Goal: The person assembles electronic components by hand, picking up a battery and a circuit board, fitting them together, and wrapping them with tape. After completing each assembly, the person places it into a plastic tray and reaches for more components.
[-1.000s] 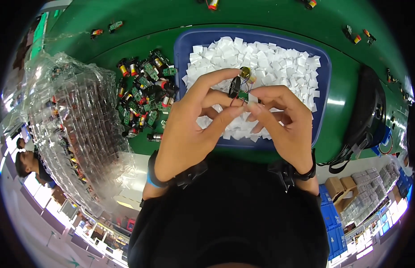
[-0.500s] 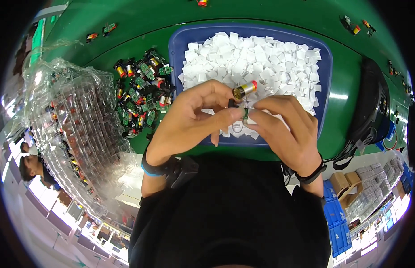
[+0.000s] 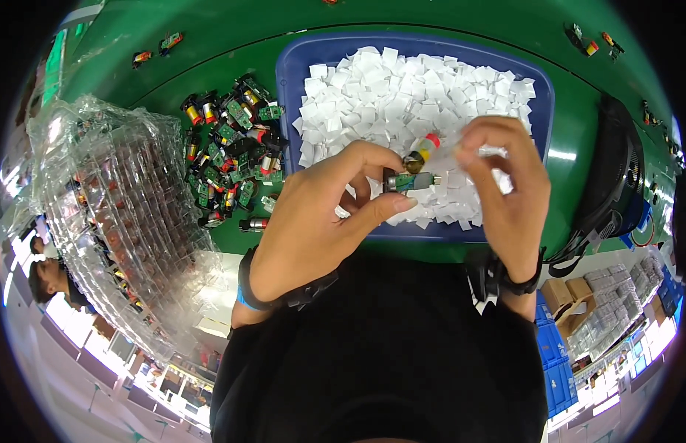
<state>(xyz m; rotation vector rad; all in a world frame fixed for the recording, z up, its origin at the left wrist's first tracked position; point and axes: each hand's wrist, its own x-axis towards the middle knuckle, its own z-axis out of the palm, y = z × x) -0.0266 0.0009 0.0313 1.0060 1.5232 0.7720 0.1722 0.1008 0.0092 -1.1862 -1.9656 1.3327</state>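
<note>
Over a blue tray [image 3: 547,148] heaped with small white paper-like squares [image 3: 402,88], my left hand [image 3: 313,203] pinches a small circuit board assembly [image 3: 409,181] between thumb and fingers. The assembly has a dark round part at one end and pale metal at the other. Just above it, partly over the squares, a small cylindrical battery [image 3: 422,153] in gold, yellow and red rests against the assembly. My right hand [image 3: 509,181] is apart from the assembly, to its right. Its thumb and forefinger are pressed together and blurred; what lies between them cannot be made out.
Left of the tray lies a pile of board-and-battery assemblies [image 3: 232,148]. Beyond it stand stacked clear plastic blister trays [image 3: 121,214]. A black bag [image 3: 612,177] lies at the right. A few loose assemblies [image 3: 171,43] sit on the far green surface. Blue crates [image 3: 555,362] stand lower right.
My right hand has let go of the assembly and moved right and up. The left hand still holds the assembly, now more fully in view. The battery has tilted more upright.
</note>
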